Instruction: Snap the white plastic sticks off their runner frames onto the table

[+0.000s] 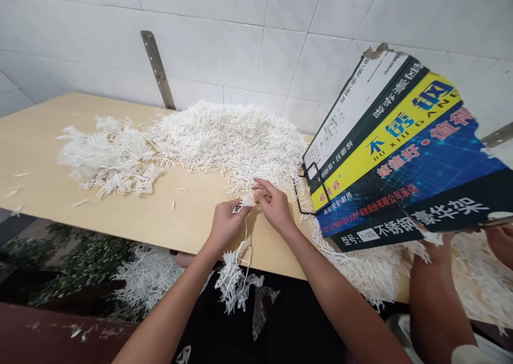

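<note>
My left hand [228,222] is closed in a pinch around a small bunch of white strands [242,208] just above the table's front edge. From it a white string runs down to a cluster of short white strips [234,281] hanging over my lap. My right hand [274,203] meets the bunch from the right, thumb and fingers pinched at its upper end, index finger partly stretched out. Beyond both hands lies a large heap of thin white pieces [228,137]. A smaller, looser pile of white pieces [110,158] sits to its left.
A printed cardboard panel [401,155] stands on the right, with a black wire frame [298,195] at its lower left. Behind it another person's arm [436,294] works near more white strips. A metal bracket [158,70] rises against the tiled wall. Below the wooden table [192,203] are leafy plants [86,262].
</note>
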A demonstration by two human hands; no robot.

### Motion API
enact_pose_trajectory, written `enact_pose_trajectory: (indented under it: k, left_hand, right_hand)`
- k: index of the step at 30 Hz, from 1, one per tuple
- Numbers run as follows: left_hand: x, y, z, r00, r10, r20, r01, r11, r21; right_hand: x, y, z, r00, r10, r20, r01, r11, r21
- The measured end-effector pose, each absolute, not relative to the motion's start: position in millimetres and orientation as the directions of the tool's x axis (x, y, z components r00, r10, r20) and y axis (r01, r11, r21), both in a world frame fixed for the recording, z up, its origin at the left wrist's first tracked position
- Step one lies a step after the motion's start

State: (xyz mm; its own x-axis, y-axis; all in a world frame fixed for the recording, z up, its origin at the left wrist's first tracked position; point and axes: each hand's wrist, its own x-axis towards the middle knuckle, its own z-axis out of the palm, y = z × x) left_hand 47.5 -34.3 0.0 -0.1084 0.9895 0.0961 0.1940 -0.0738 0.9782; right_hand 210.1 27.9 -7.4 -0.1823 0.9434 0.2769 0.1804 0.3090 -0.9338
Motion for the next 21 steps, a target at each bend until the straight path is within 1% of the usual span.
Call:
enact_pose_trajectory:
  k: [3, 6, 8, 10, 12, 15, 18, 21]
  left_hand:
    - [47, -34, 1, -0.096, 0.992, 0.082, 0.21, -0.061, 0.976]
    - [47, -36, 1, -0.053, 0.996, 0.077, 0.218, -0.063, 0.974]
    - [48, -37, 0, -0.018, 0.998, 0.066, 0.234, -0.06, 0.97]
    - [48, -39, 0, 0.001, 0.999, 0.053, 0.274, -0.051, 0.96]
    - [48, -40, 0, 0.014, 0.999, 0.039, 0.31, -0.041, 0.95]
    - [46, -39, 3, 0.029, 0.999, 0.02, 0.299, -0.028, 0.954]
    - [45, -37, 6, 0.052, 0.999, 0.009, 0.273, -0.023, 0.962]
    - [44, -36, 9, 0.057, 0.998, 0.008, 0.286, -0.024, 0.958]
  right_hand:
    - [210, 21, 0, -0.299, 0.913, 0.276, 0.16, 0.333, -0.929]
    - [213, 18, 4, -0.457, 0.863, 0.217, 0.172, 0.325, -0.93]
    - [214, 20, 4, -0.5, 0.845, 0.188, 0.19, 0.319, -0.928]
    - [215, 23, 3, -0.5, 0.852, 0.155, 0.17, 0.272, -0.947]
    - [215, 26, 2, -0.475, 0.873, 0.108, 0.128, 0.19, -0.973]
    - [214, 28, -1, -0.438, 0.898, 0.053, 0.069, 0.092, -0.993]
    - [213, 27, -4, -0.4, 0.916, 0.039, 0.057, 0.068, -0.996]
    - [212, 25, -8, -0.365, 0.93, 0.053, 0.071, 0.084, -0.994]
